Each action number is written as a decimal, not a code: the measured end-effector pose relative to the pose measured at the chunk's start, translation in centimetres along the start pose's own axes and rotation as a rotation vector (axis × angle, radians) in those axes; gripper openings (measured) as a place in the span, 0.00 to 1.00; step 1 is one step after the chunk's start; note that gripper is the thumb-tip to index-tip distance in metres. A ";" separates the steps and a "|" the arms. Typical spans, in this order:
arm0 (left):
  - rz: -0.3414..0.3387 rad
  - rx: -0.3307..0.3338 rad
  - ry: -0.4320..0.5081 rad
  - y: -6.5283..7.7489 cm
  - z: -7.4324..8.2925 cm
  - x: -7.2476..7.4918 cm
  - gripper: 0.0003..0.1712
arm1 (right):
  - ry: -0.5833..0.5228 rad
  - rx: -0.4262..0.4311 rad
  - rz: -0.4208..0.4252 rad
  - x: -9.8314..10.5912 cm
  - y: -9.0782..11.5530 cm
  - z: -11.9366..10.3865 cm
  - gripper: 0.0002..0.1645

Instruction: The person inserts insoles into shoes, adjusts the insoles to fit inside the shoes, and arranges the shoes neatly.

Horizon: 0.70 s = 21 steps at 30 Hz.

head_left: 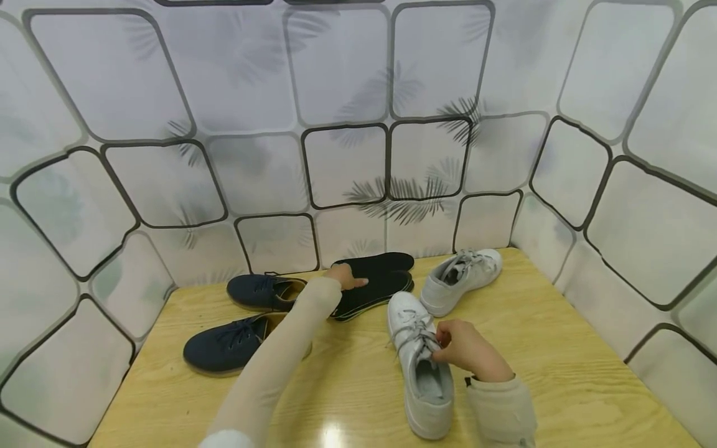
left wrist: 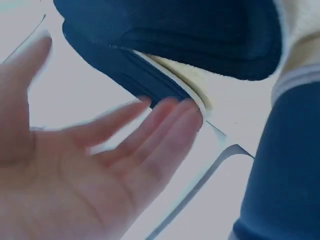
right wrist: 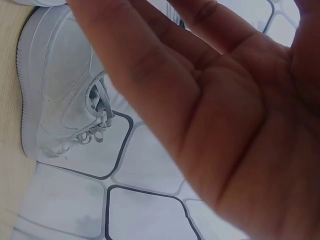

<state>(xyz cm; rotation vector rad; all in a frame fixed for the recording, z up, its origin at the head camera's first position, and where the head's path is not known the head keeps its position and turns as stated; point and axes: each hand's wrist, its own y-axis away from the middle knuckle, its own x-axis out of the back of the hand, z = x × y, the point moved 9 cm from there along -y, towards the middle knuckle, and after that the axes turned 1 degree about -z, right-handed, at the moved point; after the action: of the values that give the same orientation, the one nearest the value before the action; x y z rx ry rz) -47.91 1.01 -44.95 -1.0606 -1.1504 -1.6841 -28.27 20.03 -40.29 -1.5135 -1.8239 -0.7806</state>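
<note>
My left hand [head_left: 345, 277] reaches over a pair of black flat insoles [head_left: 392, 281] by the back wall. In the left wrist view, the left hand [left wrist: 115, 160] has its fingers extended, with the dark insoles [left wrist: 200, 35] just beyond the fingertips. At the near white sneaker [head_left: 428, 410], my right hand [head_left: 467, 348] pinches near the laces and tongue with thumb and fingers. The right wrist view shows the right hand's palm [right wrist: 220, 115] with its fingertips out of frame, beside a white sneaker [right wrist: 65, 85].
A second white sneaker [head_left: 462, 277] stands behind the near one. Two navy lace-up shoes, one farther back [head_left: 254, 291] and one nearer [head_left: 221, 347], stand left, partly behind my left sleeve [head_left: 280, 354]. Patterned walls [head_left: 347, 162] enclose the wooden table [head_left: 560, 348] at the back and sides.
</note>
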 end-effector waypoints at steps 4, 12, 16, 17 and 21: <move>0.155 0.036 0.048 -2.0 -0.9 1.1 0.26 | -0.015 0.007 -0.005 0.1 0.1 0.0 0.12; 0.242 0.097 0.031 -4.1 -2.2 -1.0 0.26 | -0.022 0.049 -0.004 0.1 0.2 -0.2 0.12; 0.246 0.156 0.134 -5.0 -3.2 -1.8 0.28 | -0.033 0.072 0.004 0.2 0.2 -0.4 0.12; 0.251 0.167 0.172 -5.1 -3.4 -1.8 0.28 | -0.034 0.075 0.005 0.2 0.2 -0.5 0.12; 0.254 0.204 0.299 -5.8 -3.8 -2.0 0.32 | -0.033 0.072 0.009 0.2 0.0 -0.1 0.12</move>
<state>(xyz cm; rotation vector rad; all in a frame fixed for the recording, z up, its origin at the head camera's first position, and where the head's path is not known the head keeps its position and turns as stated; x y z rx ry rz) -53.39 -0.87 -49.24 -0.7620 -0.9287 -1.4344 -28.26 20.05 -40.06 -1.4959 -1.8482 -0.6825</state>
